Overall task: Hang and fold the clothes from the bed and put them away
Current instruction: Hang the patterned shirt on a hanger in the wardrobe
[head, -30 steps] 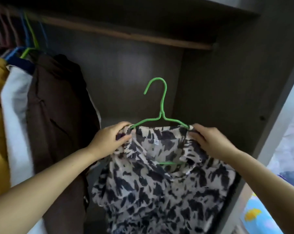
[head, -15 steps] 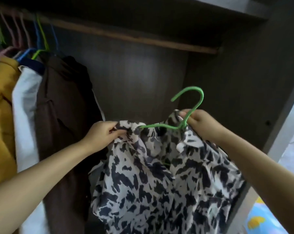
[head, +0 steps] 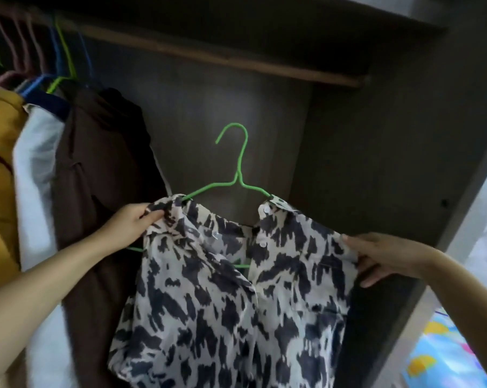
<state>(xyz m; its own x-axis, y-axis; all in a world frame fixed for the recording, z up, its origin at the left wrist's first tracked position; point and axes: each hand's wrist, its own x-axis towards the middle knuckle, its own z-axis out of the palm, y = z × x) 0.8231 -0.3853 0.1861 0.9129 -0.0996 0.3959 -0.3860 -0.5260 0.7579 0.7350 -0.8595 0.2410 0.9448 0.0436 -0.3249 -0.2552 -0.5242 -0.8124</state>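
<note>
Half a second ago my right hand held the green hanger at its neck; now it pinches the patterned shirt at frame centre, left hand gripping the collar. I judge the shirt seated, ready for the rail.

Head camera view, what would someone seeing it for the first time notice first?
A black-and-cream patterned shirt on a green hanger fills the centre, held up inside the wardrobe below the wooden rail. The left hand pinches its shoulder, the right hand grips the other side. Yellow, white and brown clothes hang at left.
</note>
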